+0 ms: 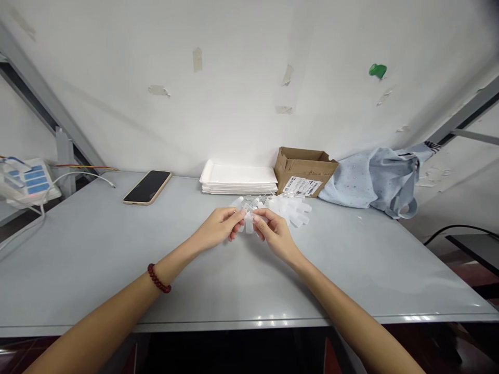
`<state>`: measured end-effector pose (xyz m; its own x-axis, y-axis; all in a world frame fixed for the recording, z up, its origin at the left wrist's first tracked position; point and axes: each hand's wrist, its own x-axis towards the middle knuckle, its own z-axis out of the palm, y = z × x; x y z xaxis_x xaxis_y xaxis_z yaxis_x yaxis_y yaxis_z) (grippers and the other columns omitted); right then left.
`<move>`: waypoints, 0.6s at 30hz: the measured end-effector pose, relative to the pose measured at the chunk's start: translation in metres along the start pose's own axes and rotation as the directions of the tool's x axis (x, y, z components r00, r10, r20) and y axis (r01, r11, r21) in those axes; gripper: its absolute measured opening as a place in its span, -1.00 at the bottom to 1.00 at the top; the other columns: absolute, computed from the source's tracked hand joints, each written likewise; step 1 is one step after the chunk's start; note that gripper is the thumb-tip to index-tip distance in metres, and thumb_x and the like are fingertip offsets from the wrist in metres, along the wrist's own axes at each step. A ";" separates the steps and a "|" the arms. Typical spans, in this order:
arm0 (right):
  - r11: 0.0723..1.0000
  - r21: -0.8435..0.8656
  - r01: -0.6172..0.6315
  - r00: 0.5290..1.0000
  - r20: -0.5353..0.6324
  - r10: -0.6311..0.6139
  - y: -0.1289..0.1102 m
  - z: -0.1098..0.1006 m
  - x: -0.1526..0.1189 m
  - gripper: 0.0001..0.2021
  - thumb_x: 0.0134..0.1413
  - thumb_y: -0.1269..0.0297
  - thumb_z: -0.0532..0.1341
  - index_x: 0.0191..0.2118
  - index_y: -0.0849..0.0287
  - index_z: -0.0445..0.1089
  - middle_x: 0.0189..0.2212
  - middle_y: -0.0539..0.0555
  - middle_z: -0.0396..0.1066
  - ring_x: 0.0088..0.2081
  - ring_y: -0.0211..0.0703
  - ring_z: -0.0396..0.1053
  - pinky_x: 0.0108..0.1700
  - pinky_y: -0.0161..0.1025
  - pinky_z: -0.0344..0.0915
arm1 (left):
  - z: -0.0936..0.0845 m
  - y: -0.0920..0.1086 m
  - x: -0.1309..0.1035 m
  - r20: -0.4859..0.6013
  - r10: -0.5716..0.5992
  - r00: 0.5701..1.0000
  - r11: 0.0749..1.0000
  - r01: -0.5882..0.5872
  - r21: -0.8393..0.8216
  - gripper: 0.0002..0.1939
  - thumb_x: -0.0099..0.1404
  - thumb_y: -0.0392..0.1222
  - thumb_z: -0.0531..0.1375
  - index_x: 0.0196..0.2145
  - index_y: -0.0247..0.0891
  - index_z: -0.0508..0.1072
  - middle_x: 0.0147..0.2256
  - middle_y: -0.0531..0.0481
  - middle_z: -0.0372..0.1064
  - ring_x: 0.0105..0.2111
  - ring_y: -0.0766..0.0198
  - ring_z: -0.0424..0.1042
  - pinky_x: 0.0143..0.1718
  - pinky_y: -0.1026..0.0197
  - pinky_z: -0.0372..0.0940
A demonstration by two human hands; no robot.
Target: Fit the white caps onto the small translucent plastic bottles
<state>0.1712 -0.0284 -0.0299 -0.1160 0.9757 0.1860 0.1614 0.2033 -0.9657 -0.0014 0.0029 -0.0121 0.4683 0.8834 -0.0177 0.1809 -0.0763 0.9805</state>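
The fingers of the left hand are curled in, with thumb and fingertips pinched on a small white plastic piece. The right hand meets it from the other side, its fingers likewise bent and closed on the same piece, so that the two sets of fingertips almost touch. The piece is held just above the grey table, a little beyond the middle of it. Its shape is hard to make out: it is pale, partly covered by the fingertips, and blends into what lies behind it.

Just behind the hands, and slightly to the right, lies a heap of similar white plastic pieces, some with thin stems sticking out; where one piece ends and the next begins cannot be told. A dark red bead bracelet sits on the left wrist. Both forearms run out of the picture at the near edge.

Farther back, against the white wall, a stack of white trays lies flat, and just right of it stands an open cardboard box with a printed label too small to read; its inside is hidden. To the right of the box a light blue cloth bag is slumped on the table. To the far left a phone lies face up with a dark screen, and beyond the table's left edge a white and blue device with cables is cut off by the frame.
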 end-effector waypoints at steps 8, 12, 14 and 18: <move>0.985 0.133 -0.109 0.993 0.069 0.101 -0.004 0.000 0.001 -0.61 0.04 -0.08 0.15 -0.50 0.17 0.21 -0.69 -0.16 -0.06 -0.68 -0.40 -0.05 -0.63 -0.35 -0.07 | -0.002 0.002 -0.004 0.065 0.088 0.994 0.988 -0.096 0.120 -0.61 0.28 0.03 0.04 -0.58 -0.28 0.31 -0.60 0.05 0.25 -0.53 0.33 0.28 -0.47 0.30 0.21; 0.894 0.310 -0.324 0.943 0.178 0.280 -0.004 -0.004 0.004 -0.52 -0.05 -0.11 0.21 -0.62 0.11 0.00 -0.74 -0.21 -0.20 -0.74 -0.46 -0.21 -0.70 -0.38 -0.18 | 0.000 0.002 -0.006 0.071 0.229 0.971 0.912 -0.240 0.333 -0.69 0.28 -0.03 0.04 -0.47 -0.27 0.39 -0.54 0.05 0.31 -0.49 0.31 0.28 -0.45 0.30 0.16; 0.836 0.332 -0.437 0.895 0.256 0.367 -0.003 -0.007 0.005 -0.53 -0.04 -0.09 0.21 -0.62 0.12 0.02 -0.75 -0.23 -0.25 -0.74 -0.46 -0.25 -0.71 -0.39 -0.21 | 0.001 0.002 -0.007 0.080 0.263 0.961 0.877 -0.273 0.396 -0.69 0.28 -0.04 0.04 -0.48 -0.27 0.39 -0.52 0.05 0.33 -0.49 0.32 0.27 -0.47 0.31 0.13; 0.853 0.257 -0.455 0.880 0.280 0.385 -0.001 -0.008 0.007 -0.57 0.03 -0.11 0.13 -0.58 0.16 0.17 -0.75 -0.19 -0.11 -0.73 -0.43 -0.13 -0.67 -0.37 -0.06 | 0.002 0.000 -0.004 0.047 0.174 0.984 0.941 -0.180 0.286 -0.67 0.25 -0.03 0.07 -0.57 -0.28 0.33 -0.58 0.07 0.27 -0.53 0.33 0.25 -0.46 0.29 0.15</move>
<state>0.1779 -0.0206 -0.0266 -0.3138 0.9135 -0.2588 -0.0615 -0.2915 -0.9546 -0.0021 -0.0017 -0.0122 0.5328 0.8339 0.1439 0.3330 -0.3629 0.8703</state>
